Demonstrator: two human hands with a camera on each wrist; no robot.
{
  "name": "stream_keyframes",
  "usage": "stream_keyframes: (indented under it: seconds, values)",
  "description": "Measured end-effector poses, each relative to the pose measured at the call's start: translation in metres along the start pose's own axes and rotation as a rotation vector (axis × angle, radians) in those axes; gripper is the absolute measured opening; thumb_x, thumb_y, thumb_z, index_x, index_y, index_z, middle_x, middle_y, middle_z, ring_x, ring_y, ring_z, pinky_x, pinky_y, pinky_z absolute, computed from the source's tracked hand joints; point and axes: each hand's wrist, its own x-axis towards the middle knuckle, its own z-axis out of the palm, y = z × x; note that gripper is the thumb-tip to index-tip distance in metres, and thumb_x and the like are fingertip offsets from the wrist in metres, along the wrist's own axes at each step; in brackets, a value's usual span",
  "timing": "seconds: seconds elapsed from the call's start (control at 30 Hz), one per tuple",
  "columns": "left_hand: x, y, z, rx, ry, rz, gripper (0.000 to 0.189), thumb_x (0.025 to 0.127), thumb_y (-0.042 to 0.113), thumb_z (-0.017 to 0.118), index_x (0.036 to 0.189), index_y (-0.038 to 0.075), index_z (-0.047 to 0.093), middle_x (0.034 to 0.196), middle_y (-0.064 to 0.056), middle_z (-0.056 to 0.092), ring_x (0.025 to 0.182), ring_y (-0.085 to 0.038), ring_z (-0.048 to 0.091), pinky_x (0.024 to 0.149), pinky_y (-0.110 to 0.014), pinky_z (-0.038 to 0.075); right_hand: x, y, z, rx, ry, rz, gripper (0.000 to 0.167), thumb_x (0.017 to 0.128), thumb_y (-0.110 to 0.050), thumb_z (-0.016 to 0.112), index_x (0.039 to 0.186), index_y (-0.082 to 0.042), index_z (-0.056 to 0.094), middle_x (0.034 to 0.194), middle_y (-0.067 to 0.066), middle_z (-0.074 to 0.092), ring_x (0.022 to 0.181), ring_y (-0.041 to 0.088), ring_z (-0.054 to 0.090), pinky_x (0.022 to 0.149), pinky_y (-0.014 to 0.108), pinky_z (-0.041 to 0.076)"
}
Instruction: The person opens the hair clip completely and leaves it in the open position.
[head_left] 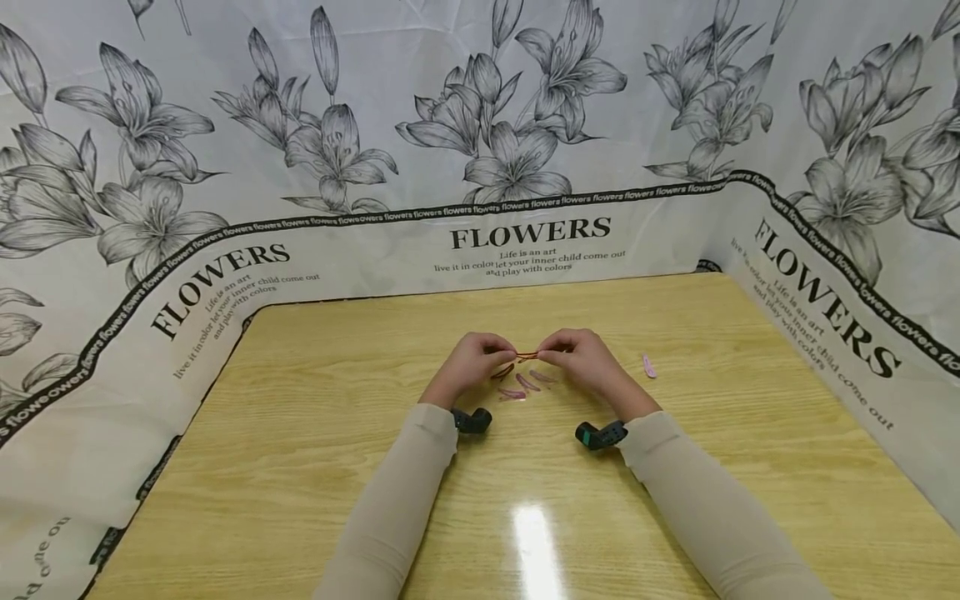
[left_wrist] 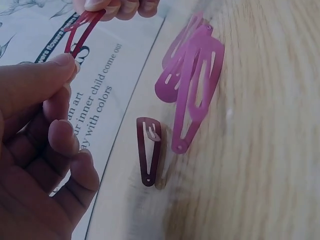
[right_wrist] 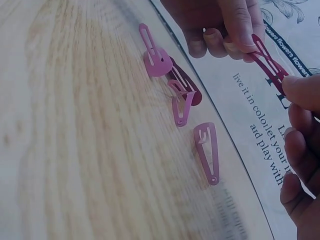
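Between my two hands a red snap hair clip (head_left: 527, 355) is held above the table, pinched at one end by each hand. My left hand (head_left: 471, 363) has thumb and forefinger on its left end, and my right hand (head_left: 583, 360) pinches the right end. The red clip's narrow strips (right_wrist: 270, 64) show between the fingertips in the right wrist view. Just below the hands lie several pink snap hair clips (left_wrist: 184, 100), some overlapping in the left wrist view. Beside them rests a dark red hair clip (left_wrist: 156, 160), nearest my left hand.
A lone pink hair clip (head_left: 649, 366) lies to the right of my right hand. The wooden table (head_left: 315, 467) is bordered at the back and sides by a white flower-printed cloth (head_left: 360, 258). Dark wrist cameras (head_left: 472, 421) sit on both wrists.
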Motion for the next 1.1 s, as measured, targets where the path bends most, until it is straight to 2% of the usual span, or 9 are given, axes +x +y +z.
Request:
stream_keyframes:
  seconds: [0.27, 0.5, 0.6, 0.87, 1.0, 1.1]
  values:
    - [0.006, 0.004, -0.001, 0.088, -0.051, 0.004, 0.015, 0.094, 0.029, 0.064, 0.097, 0.019, 0.075, 0.098, 0.002, 0.069, 0.083, -0.014, 0.058, 0.074, -0.028, 0.049, 0.006, 0.006, -0.001, -0.005, 0.012, 0.008, 0.014, 0.091, -0.028, 0.069, 0.096, -0.016, 0.074, 0.099, 0.005, 0.068, 0.081, 0.021, 0.053, 0.070, 0.034, 0.043]
    - [0.015, 0.005, 0.000, 0.202, -0.085, 0.026, 0.020, 0.099, 0.026, 0.056, 0.101, 0.017, 0.074, 0.107, 0.000, 0.068, 0.094, -0.013, 0.060, 0.087, -0.032, 0.050, 0.011, 0.011, -0.001, -0.027, 0.015, 0.029, 0.012, 0.091, -0.028, 0.069, 0.092, -0.018, 0.074, 0.099, 0.003, 0.069, 0.087, 0.021, 0.057, 0.075, 0.034, 0.045]
    - [0.018, 0.007, 0.000, 0.243, -0.101, 0.025, 0.022, 0.100, 0.026, 0.054, 0.103, 0.016, 0.073, 0.108, -0.001, 0.068, 0.095, -0.014, 0.060, 0.089, -0.033, 0.050, 0.014, 0.014, -0.001, -0.022, 0.015, 0.032, 0.010, 0.091, -0.026, 0.069, 0.090, -0.019, 0.075, 0.098, 0.002, 0.070, 0.089, 0.020, 0.058, 0.078, 0.034, 0.045]
    - [0.027, 0.005, 0.000, 0.308, -0.127, 0.005, 0.019, 0.097, 0.026, 0.057, 0.098, 0.015, 0.073, 0.099, 0.001, 0.068, 0.086, -0.014, 0.059, 0.082, -0.030, 0.050, 0.019, 0.020, 0.002, -0.060, -0.017, 0.044, 0.010, 0.090, -0.025, 0.068, 0.090, -0.018, 0.075, 0.098, 0.002, 0.070, 0.090, 0.020, 0.060, 0.081, 0.035, 0.047]
    - [0.028, 0.005, 0.000, 0.306, -0.131, -0.001, 0.017, 0.096, 0.024, 0.059, 0.094, 0.015, 0.073, 0.095, 0.001, 0.068, 0.085, -0.014, 0.059, 0.081, -0.029, 0.050, 0.021, 0.021, 0.004, -0.125, -0.026, 0.024, 0.009, 0.089, -0.023, 0.069, 0.089, -0.017, 0.075, 0.095, 0.003, 0.071, 0.088, 0.020, 0.062, 0.080, 0.037, 0.049]
    - [0.030, 0.004, 0.001, 0.289, -0.137, -0.013, 0.016, 0.095, 0.023, 0.059, 0.090, 0.016, 0.073, 0.089, 0.001, 0.067, 0.078, -0.014, 0.059, 0.075, -0.027, 0.049, 0.022, 0.021, 0.004, -0.153, -0.031, 0.009, 0.009, 0.089, -0.021, 0.069, 0.089, -0.015, 0.075, 0.094, 0.004, 0.072, 0.088, 0.020, 0.062, 0.081, 0.038, 0.049]
